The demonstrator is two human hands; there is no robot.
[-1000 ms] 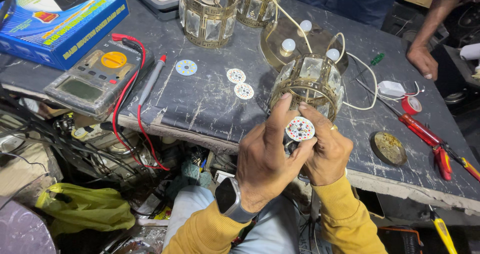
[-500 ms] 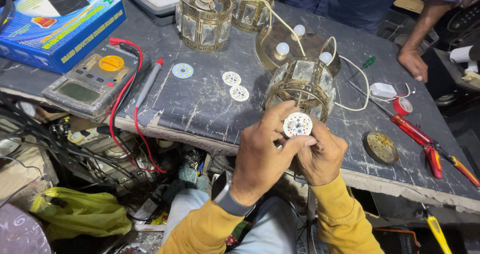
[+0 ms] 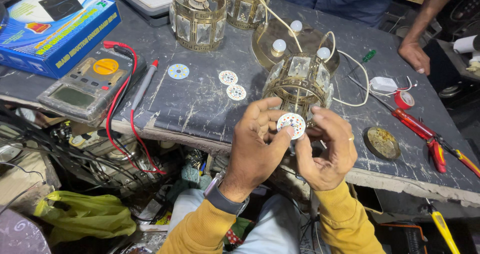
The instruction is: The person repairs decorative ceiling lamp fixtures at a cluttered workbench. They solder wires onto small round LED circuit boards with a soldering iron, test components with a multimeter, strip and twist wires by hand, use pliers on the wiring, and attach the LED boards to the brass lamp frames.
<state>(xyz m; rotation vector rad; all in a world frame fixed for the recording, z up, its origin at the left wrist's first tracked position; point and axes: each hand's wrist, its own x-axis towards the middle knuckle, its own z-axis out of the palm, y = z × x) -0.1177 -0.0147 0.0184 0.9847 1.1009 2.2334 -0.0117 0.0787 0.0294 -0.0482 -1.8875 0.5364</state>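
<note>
- Small round white LED disc [image 3: 291,125]: dotted face up, just before brass-and-glass lamp shade [image 3: 299,86].
- Left hand [image 3: 257,146]: thumb pinching disc's edge.
- Right hand [image 3: 327,146]: fingers curled, clamped on disc's opposite edge.

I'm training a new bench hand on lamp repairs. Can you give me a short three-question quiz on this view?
1. True or false: both hands hold the small round LED board in front of the brass lamp cage.
2. How many loose round LED boards lie on the dark table? A) one B) three C) five
3. What colour is the handle of the screwdriver lying to the right of the cage?

Key:
1. True: the left hand and the right hand pinch it between their fingertips.
2. B: one pale board and two more.
3. Red.
</note>
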